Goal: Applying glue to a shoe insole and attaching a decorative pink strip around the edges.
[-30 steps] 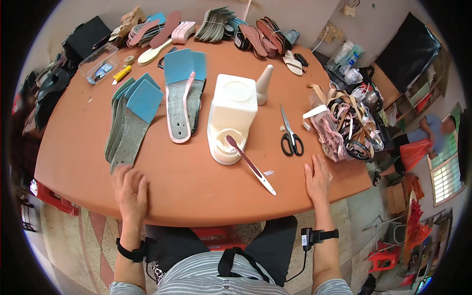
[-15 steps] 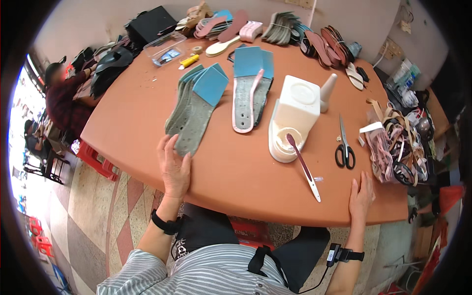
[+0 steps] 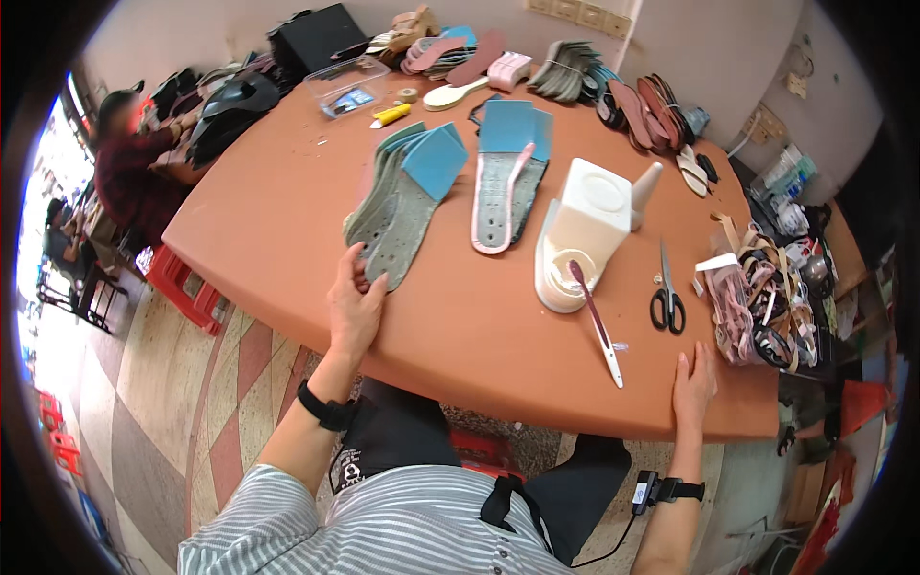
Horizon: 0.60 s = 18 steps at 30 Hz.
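In the head view, the left hand (image 3: 356, 302) is at the lower end of the fanned grey insoles (image 3: 398, 216), which lie on the left part of the desk (image 3: 479, 359). Its fingers are half bent and the thumb stands apart; whether it pinches the tip, I cannot tell. The right hand (image 3: 694, 388) rests near the desk edge, holding nothing, fingers nearly straight. For a good grip, in my judgement, thumb and fingers should press the edge lightly, so the layers do not slide. About containers: the white container (image 3: 596, 206) has a round cup (image 3: 559, 301) in front, with pale paste and a brush (image 3: 596, 324) leaning in it. The clear box (image 3: 326, 88), at back left, holds a blue-and-white packet (image 3: 355, 100)
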Each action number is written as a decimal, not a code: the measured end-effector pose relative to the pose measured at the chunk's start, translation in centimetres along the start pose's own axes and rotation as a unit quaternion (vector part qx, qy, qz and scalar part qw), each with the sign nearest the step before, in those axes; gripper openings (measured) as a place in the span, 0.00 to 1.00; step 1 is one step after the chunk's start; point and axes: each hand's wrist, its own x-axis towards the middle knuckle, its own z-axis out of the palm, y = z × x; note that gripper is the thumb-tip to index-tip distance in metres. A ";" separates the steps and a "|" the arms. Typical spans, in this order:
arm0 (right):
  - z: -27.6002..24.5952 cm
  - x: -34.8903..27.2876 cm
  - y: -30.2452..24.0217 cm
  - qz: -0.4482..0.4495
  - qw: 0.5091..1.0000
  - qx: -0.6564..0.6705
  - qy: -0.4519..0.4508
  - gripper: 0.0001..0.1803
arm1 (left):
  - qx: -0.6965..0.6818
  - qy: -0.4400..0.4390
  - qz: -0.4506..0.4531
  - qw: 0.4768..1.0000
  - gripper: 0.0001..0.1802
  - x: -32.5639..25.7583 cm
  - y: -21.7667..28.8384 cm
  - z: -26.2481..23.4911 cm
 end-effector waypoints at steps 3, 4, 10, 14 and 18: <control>-0.1 -0.4 -1.1 0.018 0.985 0.174 0.004 0.30 | -0.022 -0.011 -0.001 1.000 0.25 0.4 0.3 0.3; -0.8 -1.6 -4.3 -0.045 0.974 0.218 0.052 0.32 | -0.026 -0.004 -0.012 1.000 0.22 0.5 0.3 0.0; -1.8 -7.6 -13.7 -0.318 0.935 0.136 0.079 0.35 | -0.013 -0.055 -0.062 0.996 0.17 2.2 0.3 -0.3; 0.1 -8.6 -14.9 -0.400 0.910 0.062 0.092 0.30 | 0.046 -0.107 -0.136 0.984 0.17 3.3 2.5 -0.5; 0.4 -8.6 -15.2 -0.386 0.913 0.096 0.090 0.28 | -0.028 -0.119 -0.132 0.984 0.14 3.9 1.2 -1.1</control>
